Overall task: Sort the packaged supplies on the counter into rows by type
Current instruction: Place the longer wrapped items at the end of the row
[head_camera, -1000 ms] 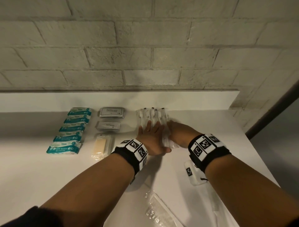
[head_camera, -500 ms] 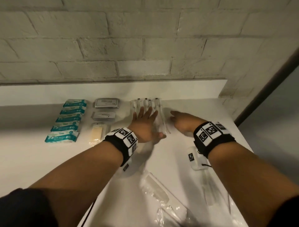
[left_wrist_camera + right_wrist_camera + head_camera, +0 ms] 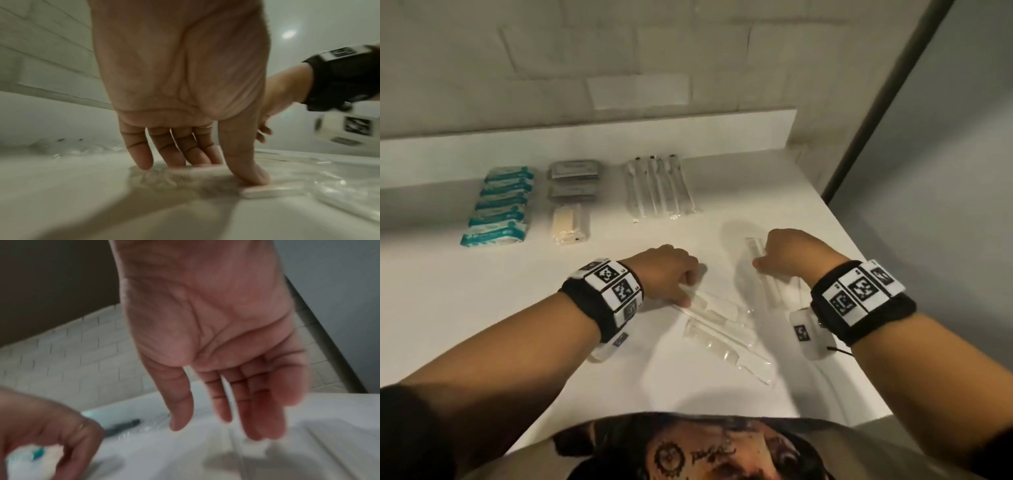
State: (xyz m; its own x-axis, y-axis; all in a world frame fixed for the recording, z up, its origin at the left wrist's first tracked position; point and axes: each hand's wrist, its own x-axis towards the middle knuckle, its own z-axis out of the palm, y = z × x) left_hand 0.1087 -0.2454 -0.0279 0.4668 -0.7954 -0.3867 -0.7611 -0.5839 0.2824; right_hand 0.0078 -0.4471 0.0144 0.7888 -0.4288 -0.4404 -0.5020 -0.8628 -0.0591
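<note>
Both hands pulled back from toothbrush row (image 3: 659, 186); left hand (image 3: 666, 274) fingers (image 3: 141, 152) press comb packet (image 3: 714, 310).

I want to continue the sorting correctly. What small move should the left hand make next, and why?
Probably close the left hand on the clear plastic comb packet under its fingertips and lift it. The fingers already press on that packet, which lies loose near the front edge, while the row of clear-wrapped toothbrushes looks finished.
</note>
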